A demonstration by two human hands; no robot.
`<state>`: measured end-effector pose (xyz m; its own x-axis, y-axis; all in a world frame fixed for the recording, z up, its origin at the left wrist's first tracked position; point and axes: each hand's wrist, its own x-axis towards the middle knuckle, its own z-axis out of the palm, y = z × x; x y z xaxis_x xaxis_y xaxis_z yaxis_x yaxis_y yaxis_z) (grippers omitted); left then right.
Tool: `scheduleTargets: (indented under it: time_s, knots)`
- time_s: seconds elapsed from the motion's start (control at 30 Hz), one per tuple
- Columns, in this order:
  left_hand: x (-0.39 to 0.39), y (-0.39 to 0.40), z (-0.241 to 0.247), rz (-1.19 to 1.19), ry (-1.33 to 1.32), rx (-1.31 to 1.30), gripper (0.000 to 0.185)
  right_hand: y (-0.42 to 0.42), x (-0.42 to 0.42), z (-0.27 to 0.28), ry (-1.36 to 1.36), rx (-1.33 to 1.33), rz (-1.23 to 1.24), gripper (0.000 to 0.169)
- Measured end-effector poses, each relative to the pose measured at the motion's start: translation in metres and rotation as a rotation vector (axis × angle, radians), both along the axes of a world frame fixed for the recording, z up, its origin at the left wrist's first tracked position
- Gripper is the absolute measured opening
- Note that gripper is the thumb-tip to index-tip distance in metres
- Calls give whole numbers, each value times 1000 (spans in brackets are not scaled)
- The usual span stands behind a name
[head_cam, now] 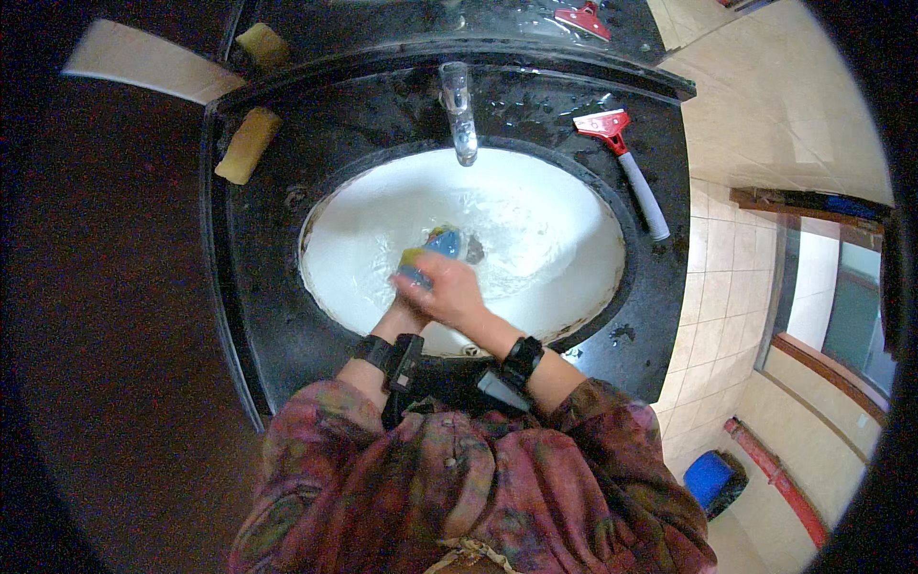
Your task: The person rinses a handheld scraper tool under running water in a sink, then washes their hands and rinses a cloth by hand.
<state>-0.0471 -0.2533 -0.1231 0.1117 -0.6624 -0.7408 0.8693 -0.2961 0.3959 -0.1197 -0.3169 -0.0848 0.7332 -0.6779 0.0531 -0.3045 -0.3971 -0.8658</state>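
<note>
Both my hands are low over the left part of a white oval sink basin (344,215) with moving water in it. My right hand (448,287) is closed around a wet blue and yellow thing (443,244), perhaps a cloth or sponge; motion blur hides its exact kind. My left hand (410,308) lies under the right one and is mostly hidden, so its grip does not show. Just right of the blue thing is the dark drain (475,250). Above the basin's far rim reaches a chrome faucet (459,115).
A yellow sponge (247,146) lies at the left of the black stone counter (269,287). On its right side rests a red-headed squeegee or scraper (631,172) with a grey handle. A mirror (401,29) stands behind. Down on the right are a blue container (708,479) and a red pipe (778,481).
</note>
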Motion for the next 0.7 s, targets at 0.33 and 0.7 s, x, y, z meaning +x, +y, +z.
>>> scheduleTargets:
  time_s: [0.33,0.7]
  knots:
    - [-6,11,-5,196,199,-165,36,10,-1,-11,61,-60,-67,24]
    - [24,34,-7,-199,-133,281,47,-92,-76,-76,563,-443,-340,41]
